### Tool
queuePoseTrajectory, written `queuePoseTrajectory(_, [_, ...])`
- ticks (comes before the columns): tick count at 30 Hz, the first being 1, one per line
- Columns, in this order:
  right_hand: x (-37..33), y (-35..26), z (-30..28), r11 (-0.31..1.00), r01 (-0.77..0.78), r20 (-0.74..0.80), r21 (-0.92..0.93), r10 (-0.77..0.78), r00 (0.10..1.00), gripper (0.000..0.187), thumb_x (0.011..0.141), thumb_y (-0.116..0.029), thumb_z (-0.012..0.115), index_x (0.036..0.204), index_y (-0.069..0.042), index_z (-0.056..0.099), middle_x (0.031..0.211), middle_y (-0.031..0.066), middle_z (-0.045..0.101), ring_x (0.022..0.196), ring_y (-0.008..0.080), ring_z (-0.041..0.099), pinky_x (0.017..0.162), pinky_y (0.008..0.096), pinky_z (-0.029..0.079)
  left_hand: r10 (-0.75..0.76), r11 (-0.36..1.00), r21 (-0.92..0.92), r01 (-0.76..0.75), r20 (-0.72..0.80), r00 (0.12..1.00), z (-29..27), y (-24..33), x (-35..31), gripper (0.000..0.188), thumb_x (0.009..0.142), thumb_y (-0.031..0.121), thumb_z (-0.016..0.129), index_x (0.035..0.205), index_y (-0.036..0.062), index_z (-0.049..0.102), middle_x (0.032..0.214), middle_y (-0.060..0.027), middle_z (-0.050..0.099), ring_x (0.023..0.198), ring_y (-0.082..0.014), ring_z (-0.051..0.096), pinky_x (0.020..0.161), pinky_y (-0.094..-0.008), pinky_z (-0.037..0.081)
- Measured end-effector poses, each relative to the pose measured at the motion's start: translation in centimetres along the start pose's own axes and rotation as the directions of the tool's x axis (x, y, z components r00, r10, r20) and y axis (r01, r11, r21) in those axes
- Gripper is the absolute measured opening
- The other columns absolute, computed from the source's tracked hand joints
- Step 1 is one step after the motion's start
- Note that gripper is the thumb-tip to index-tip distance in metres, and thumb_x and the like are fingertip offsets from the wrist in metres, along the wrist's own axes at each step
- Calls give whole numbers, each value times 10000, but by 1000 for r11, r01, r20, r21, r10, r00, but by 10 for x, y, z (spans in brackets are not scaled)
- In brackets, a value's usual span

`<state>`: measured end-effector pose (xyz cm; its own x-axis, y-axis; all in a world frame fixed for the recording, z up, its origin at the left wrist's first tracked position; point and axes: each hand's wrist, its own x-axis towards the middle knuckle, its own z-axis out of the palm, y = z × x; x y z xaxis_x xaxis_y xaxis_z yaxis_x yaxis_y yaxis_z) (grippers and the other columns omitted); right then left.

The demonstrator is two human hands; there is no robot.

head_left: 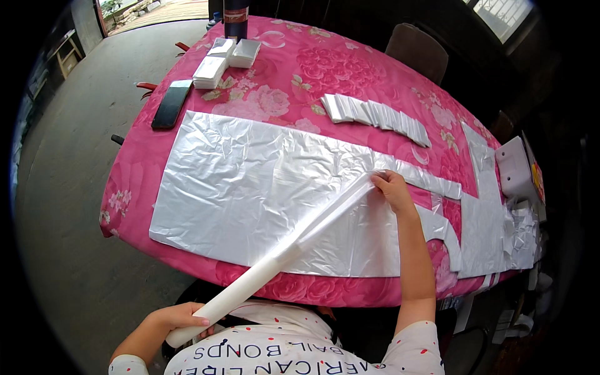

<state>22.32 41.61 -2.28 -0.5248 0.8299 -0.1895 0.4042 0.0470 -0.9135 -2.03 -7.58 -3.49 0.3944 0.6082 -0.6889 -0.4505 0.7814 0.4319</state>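
In the head view, the folded strip [265, 267] of white plastic runs slantwise between the two hands, from over the person's lap, in front of the worktop [128, 187], up across the bag stack [219, 181]. The left hand [182, 316] is closed around its lower end, thumb on top. The right hand [389, 186] pinches the narrow upper end between thumb and fingers, above the stack's right part. Gripping both ends looks meant to keep the strip straight and its folds together.

The stack lies flat, its handles pointing right, probably so that the layers stay aligned and within reach. Beyond it, the packet row [375, 117] lies overlapping, perhaps so that each piece stays separate. The packet piles [210, 71] stand at the far left, near the phone [172, 105] and the dark bottle [236, 24], seemingly out of the hands' way. More bags [482, 236] lie to the right, beside a crumpled heap [521, 231].
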Motion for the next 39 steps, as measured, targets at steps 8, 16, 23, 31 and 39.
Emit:
queuePoseTrajectory(8, [16, 13, -40, 996, -2, -43, 84, 6, 999, 131, 809, -133, 643, 857, -13, 620, 692, -7, 577, 572, 52, 487, 514, 195, 404, -135, 819, 564, 105, 11, 991, -9, 74, -19, 471, 795, 293, 674, 1162, 30, 540, 943, -35, 620, 846, -125, 573, 773, -282, 451])
queuePoseTrajectory(16, [15, -26, 53, 998, 48, 254, 45, -58, 965, 163, 814, -154, 652, 870, -1, 634, 709, -14, 580, 598, 47, 484, 541, 196, 400, 612, -231, 970, 79, 82, 787, 59, 178, 53, 440, 705, 374, 683, 1017, 77, 591, 896, -111, 618, 859, -279, 606, 715, -380, 475])
queuePoseTrajectory(23, [28, -40, 67, 992, 47, 331, -121, -4, 944, 197, 797, -197, 672, 831, -9, 625, 677, -15, 562, 573, 46, 465, 505, 210, 369, 659, -596, 767, -240, 637, 399, 52, 150, 106, 405, 790, 291, 627, 1052, -10, 560, 1091, -138, 561, 992, -283, 557, 861, -380, 448])
queuePoseTrajectory(31, [27, -44, 66, 997, -48, 245, -53, 59, 968, 272, 820, -198, 643, 1007, -9, 585, 876, 45, 576, 741, 95, 534, 626, 231, 438, 558, -584, 803, -123, 506, 657, 43, 108, 105, 808, 816, 560, 454, 1312, -66, 337, 1415, -212, 275, 1334, -310, 238, 1089, -419, 166])
queuePoseTrajectory(39, [-117, -61, 119, 622, 664, 420, -416, -516, 747, 549, 786, -191, 651, 1280, -61, 450, 1195, 174, 489, 1126, 309, 442, 956, 398, 348, 654, -559, 826, 66, 391, 648, 69, 77, 112, 780, 781, 575, 488, 1290, -12, 413, 1375, -198, 348, 1283, -323, 322, 1060, -461, 210])
